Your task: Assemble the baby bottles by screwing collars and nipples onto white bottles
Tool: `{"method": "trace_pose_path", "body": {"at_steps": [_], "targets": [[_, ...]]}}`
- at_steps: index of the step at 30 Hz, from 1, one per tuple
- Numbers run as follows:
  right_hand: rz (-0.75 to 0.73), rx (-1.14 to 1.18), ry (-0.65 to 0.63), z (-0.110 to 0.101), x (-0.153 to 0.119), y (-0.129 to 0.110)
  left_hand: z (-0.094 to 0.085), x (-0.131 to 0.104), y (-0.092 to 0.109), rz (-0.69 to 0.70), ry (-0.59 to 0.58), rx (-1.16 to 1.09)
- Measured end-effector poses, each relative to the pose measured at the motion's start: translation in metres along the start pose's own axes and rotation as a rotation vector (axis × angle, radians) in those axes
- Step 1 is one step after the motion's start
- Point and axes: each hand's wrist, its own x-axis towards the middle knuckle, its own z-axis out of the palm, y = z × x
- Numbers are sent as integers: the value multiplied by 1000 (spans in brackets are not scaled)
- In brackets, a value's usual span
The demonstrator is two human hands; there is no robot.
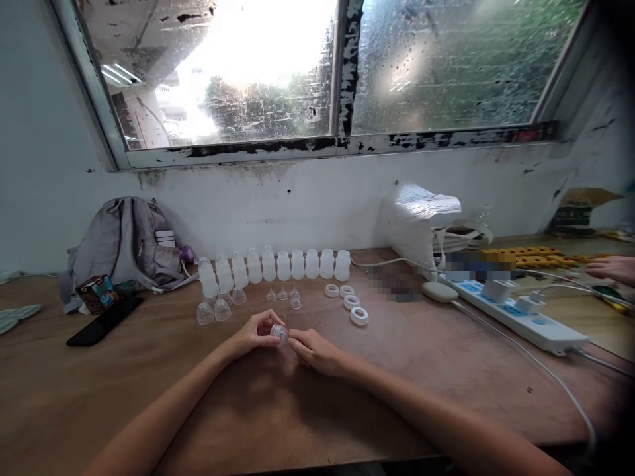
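The fingers [268, 332] of the left hand [253, 337] curl closed around a small clear cap [279, 332], pinching it from the left side; the fingers of the right hand [315, 350] close on the same piece from the right, tips meeting it at its edge; both hands hover just above the worktop [149, 390], near its middle, with the cap held between them and lifted clear of the wood. Whether the right fingertips hold a second, smaller part against the cap is too small to tell.

Beyond the hands lie three tiny clear teats [282, 295] in a loose cluster; to their right, four white rings [347, 301] trail diagonally; to their left, several clear domed caps [218, 307] sit on the wood. Behind all of these a row of white bottles [278, 264] stands upright near the wall. Farther out, a grey backpack [124, 241] leans at the left with a black phone [104, 322] in front of it; a white power strip [516, 311] lies at the right, beside a white plastic bag [417, 218]; another person's hand [612, 268] rests at the far right edge.

The step in hand appears to be the fitting or checking of one small bottle part; the next move likely calls for a steady two-handed pinch and careful alignment, since the piece is small and smooth.
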Motion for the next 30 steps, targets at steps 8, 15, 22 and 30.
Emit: {"method": "trace_pose_path", "body": {"at_steps": [8, 15, 22, 30], "targets": [[48, 2, -23, -2, -2, -1, -2, -4, 5, -72, -11, -10], [-12, -73, -12, -2, -3, 1, -2, 0, -4, -66, 4, -86], [-23, -223, -24, 2, -7, 9, 2, 2, -6, -48, -3, -50], [89, -4, 46, -5, -8, 13, 30, -6, -9, 250, 170, 197]]}}
